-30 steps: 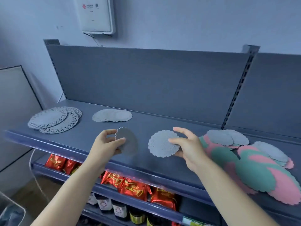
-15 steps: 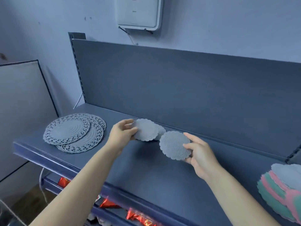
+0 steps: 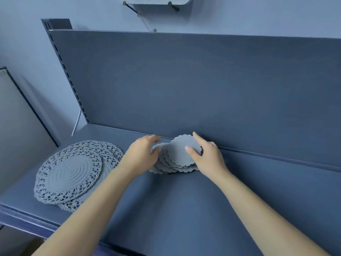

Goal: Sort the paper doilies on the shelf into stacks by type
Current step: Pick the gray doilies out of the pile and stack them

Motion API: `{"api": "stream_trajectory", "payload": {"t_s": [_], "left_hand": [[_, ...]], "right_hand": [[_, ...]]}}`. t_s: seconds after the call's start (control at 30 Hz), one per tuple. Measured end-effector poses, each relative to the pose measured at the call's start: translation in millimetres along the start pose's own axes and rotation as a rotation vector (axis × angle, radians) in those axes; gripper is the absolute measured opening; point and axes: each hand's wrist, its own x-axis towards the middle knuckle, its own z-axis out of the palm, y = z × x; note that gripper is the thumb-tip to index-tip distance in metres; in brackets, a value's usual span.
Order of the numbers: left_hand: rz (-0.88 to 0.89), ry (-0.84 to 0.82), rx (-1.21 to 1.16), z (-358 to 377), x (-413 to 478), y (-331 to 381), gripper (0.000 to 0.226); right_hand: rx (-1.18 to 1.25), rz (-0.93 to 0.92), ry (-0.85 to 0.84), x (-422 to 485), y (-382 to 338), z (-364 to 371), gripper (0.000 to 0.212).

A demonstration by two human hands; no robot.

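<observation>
A fanned pile of small grey scalloped doilies (image 3: pixel 172 163) lies on the blue-grey shelf (image 3: pixel 184 209) near the back panel. My right hand (image 3: pixel 208 157) pinches the top scalloped doily (image 3: pixel 181 150) between thumb and fingers, tilted over the pile. My left hand (image 3: pixel 142 154) rests against the pile's left side, its fingers touching the doilies there; whether it grips one I cannot tell. To the left, a stack of large grey lace-edged doilies (image 3: pixel 73 174) lies flat on the shelf.
The upright back panel (image 3: pixel 203 85) stands right behind the pile. The shelf's front edge (image 3: pixel 27 220) runs at lower left. A white box (image 3: pixel 156 0) hangs on the wall above, and a framed panel (image 3: pixel 16 126) stands at the far left.
Both hands carried their small scalloped doilies to the pile at the back of the shelf. The view swung left, so the pink and green doilies are out of sight.
</observation>
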Motion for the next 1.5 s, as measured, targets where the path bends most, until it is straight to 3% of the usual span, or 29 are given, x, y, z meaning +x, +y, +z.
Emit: {"api": "stream_trajectory", "payload": {"t_s": [0.13,0.33,0.6,0.73,0.93,1.07,1.4,1.5], "left_hand": [[0.173,-0.016,0.100,-9,-4,6,0.040],[0.461,-0.069,0.235,-1,-21,57,0.042],[0.800,-0.171,0.287,61,-100,211,0.047],[0.875,-0.231,0.311,111,-160,294,0.052],[0.808,-0.264,0.299,175,-222,407,0.057],[0.719,-0.251,0.304,199,-228,459,0.048],[0.414,-0.225,0.412,265,-121,506,0.025],[0.355,-0.226,0.461,284,-92,519,0.024]], "right_hand": [[-0.351,0.009,0.041,-26,1,-5,0.055],[-0.357,0.150,0.127,-106,3,-39,0.046],[-0.466,0.280,0.328,-241,57,-160,0.040],[-0.502,0.308,0.396,-312,103,-231,0.040],[-0.546,0.292,0.372,-387,160,-329,0.043],[-0.523,0.261,0.316,-394,187,-379,0.042],[-0.509,0.150,0.132,-289,272,-432,0.033],[-0.593,0.170,0.053,-246,297,-438,0.045]]}}
